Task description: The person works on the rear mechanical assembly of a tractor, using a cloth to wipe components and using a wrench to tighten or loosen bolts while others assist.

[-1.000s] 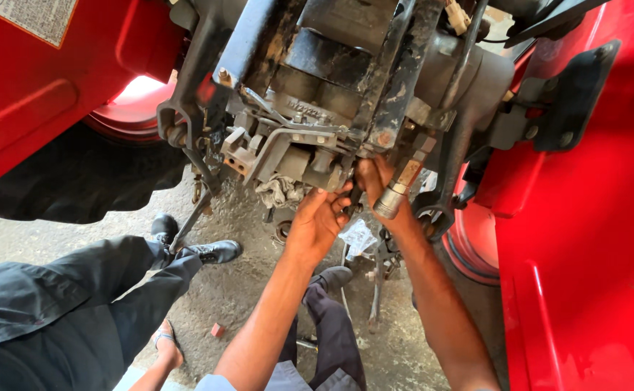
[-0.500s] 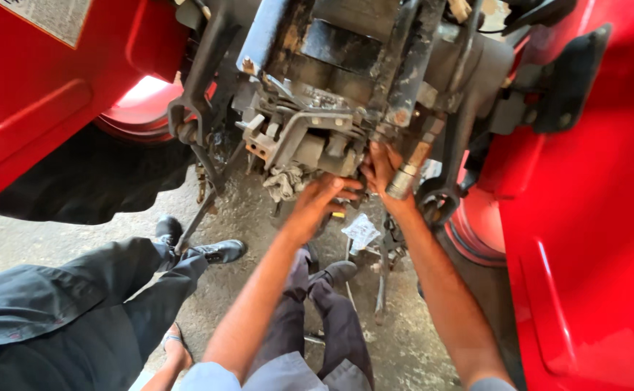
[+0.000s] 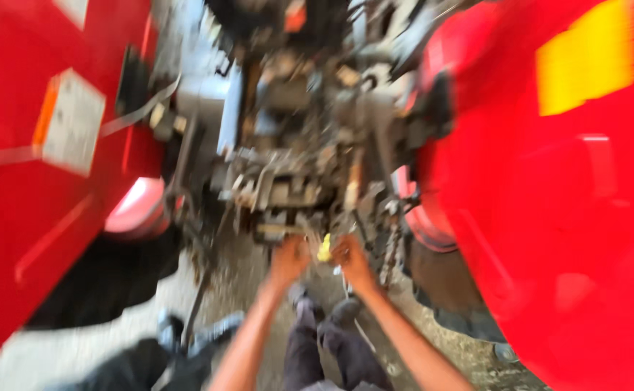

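My view is badly smeared, so I can only tell the broad shapes. Both my arms reach forward and up to the underside of the grey machinery that sits between the two red fenders. My left hand is raised just below a pale bracket-like part at the bottom of the assembly; the fingers look curled, but I cannot tell whether they grip anything or only press against the metal. My right hand is close beside it, and between the two hands there is a small yellow thing, touching or nearly touching the right hand; whether I pinch it or it merely sits there is lost in the blur. Above the right hand a tan, tube-like piece hangs down from the assembly. The left red fender carries a pale label, the right red fender a yellow patch, and a dark tyre lies under the left one. Below me I see my own dark trousers and shoes on the dusty concrete floor, and another person's dark shoe near the lower left. As for the work, I judge it to be in the middle: the assembly looks open and crowded with exposed parts, my hands are at its lowest point, and nothing I can make out shows that piece either freed or fastened.
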